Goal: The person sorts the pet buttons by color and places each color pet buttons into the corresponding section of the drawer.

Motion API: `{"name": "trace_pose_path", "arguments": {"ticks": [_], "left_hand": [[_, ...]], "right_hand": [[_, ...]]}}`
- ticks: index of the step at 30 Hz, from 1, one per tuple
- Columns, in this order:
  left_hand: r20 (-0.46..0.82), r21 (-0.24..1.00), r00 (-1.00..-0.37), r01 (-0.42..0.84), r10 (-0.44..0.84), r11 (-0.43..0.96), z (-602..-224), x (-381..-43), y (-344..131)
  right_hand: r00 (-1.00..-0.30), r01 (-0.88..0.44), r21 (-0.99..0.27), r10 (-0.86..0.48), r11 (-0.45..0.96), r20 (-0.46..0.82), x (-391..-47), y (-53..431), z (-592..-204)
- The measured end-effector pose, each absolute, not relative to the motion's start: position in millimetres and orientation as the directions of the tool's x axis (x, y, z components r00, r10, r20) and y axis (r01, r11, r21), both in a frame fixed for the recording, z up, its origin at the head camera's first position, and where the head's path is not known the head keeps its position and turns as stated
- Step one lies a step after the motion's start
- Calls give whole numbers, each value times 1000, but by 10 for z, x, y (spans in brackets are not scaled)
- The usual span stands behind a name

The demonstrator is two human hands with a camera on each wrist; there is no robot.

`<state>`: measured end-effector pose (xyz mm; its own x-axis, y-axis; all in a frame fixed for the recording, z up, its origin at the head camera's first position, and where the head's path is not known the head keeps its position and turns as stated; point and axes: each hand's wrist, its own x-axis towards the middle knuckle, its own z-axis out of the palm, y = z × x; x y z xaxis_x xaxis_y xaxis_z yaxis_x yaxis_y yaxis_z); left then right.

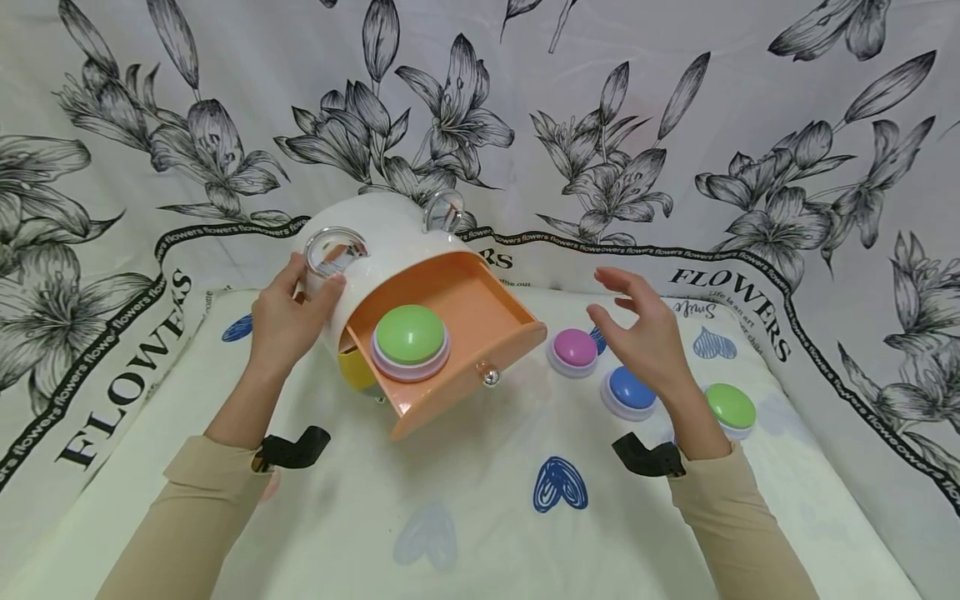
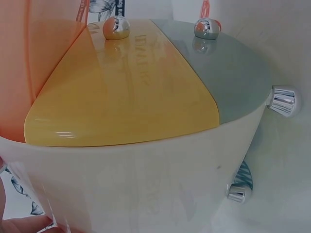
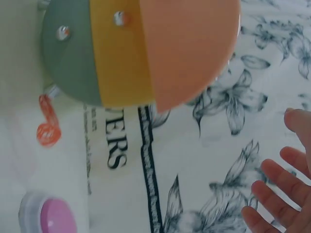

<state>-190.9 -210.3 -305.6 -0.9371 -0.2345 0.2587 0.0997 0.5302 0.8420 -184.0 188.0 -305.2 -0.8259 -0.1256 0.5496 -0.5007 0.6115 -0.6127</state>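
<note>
A rounded white drawer box (image 1: 375, 225) stands slightly left of centre in the head view, with two chrome rings on its top. My left hand (image 1: 288, 312) grips its left side by one chrome ring (image 1: 318, 250), thumb toward the front. The top orange drawer (image 1: 480, 308) is pulled out and holds a green push button (image 1: 410, 335) with a pale base. Below it, the yellow drawer (image 2: 121, 97) and grey-green drawer (image 2: 223, 73) are closed, each with a silver knob. My right hand (image 1: 641, 333) is in the air right of the box, fingers spread, holding nothing.
Right of the box lie a pink push button (image 1: 575, 347), a blue push button (image 1: 632, 388) and another green push button (image 1: 731, 407), partly behind my right forearm. A heart-printed white cloth (image 1: 495, 533) covers the surface. A flower-printed curtain (image 1: 600, 50) hangs behind.
</note>
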Motion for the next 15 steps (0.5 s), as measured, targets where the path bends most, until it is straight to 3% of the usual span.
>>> {"name": "trace_pose_path", "arguments": {"ticks": [15], "left_hand": [[255, 839, -938, 93, -236, 537, -3051, -1904, -2100]], "right_hand": [[-899, -229, -641, 94, 732, 429, -1736, 2815, -3467]]}}
